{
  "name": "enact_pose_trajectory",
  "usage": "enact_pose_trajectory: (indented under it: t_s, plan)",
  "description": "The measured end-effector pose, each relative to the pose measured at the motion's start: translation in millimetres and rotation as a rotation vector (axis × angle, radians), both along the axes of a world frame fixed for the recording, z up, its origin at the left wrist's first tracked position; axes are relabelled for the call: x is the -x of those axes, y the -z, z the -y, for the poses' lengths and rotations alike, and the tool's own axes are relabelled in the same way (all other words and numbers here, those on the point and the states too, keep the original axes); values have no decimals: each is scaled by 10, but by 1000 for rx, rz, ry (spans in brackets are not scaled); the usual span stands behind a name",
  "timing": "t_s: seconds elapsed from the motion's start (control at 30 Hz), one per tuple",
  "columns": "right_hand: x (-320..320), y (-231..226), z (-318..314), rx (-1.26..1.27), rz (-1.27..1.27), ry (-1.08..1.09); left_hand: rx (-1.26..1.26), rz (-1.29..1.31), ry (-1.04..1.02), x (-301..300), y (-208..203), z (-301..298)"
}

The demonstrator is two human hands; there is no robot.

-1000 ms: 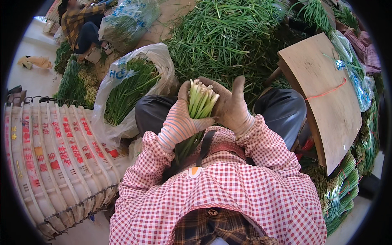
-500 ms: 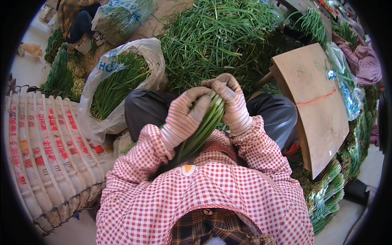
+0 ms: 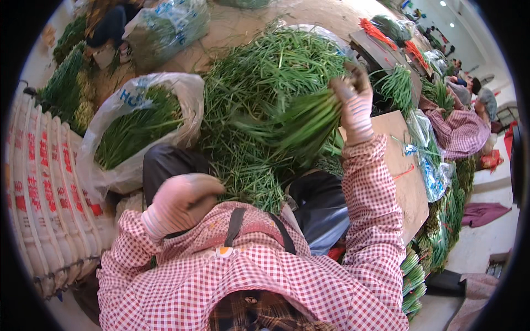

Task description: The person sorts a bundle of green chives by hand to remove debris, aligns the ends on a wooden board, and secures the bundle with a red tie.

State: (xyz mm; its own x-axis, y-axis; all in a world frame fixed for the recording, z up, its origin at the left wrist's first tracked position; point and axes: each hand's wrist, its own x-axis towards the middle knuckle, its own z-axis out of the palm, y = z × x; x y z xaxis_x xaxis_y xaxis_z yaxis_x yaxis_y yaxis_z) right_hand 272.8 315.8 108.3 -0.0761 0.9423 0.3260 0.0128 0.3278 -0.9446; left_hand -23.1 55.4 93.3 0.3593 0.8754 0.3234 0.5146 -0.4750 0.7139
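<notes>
My right hand [image 3: 353, 91], in a striped, soiled glove, is raised out in front of me. Its fingers are closed around the pale ends of a bunch of garlic chives [image 3: 306, 121], whose green leaves fan out to the left, blurred by motion. Below the bunch spreads a large heap of loose chives [image 3: 265, 66]. Over my left thigh hovers my left hand [image 3: 179, 201], gloved and smeared by motion. Its fingers stretch to the right, the thumb lies partly hidden beneath them, and nothing shows in it.
At left stands a clear plastic bag [image 3: 187, 91] of chives, beside a white woven sack-like bundle with red print [image 3: 52, 187]. A brown board [image 3: 408, 204] leans at my right. Bunched chives [image 3: 414, 281] lie along the right side. Another person's leg [image 3: 110, 27] shows at far left.
My hands have parted. The right has swung forward and right with the chives, while the left has let go and dropped back toward my left thigh. The view has shifted.
</notes>
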Motion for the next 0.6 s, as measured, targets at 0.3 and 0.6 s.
enact_pose_trajectory:
  t_s: [0.3, 0.6]
  plan:
    - [436, -439, 172, -225, 37, -178, 988, 764, 613, -893, -154, -140]
    - [999, -464, 1676, -1181, 786, -1018, 1079, 1952, 372, -890, -95, -285]
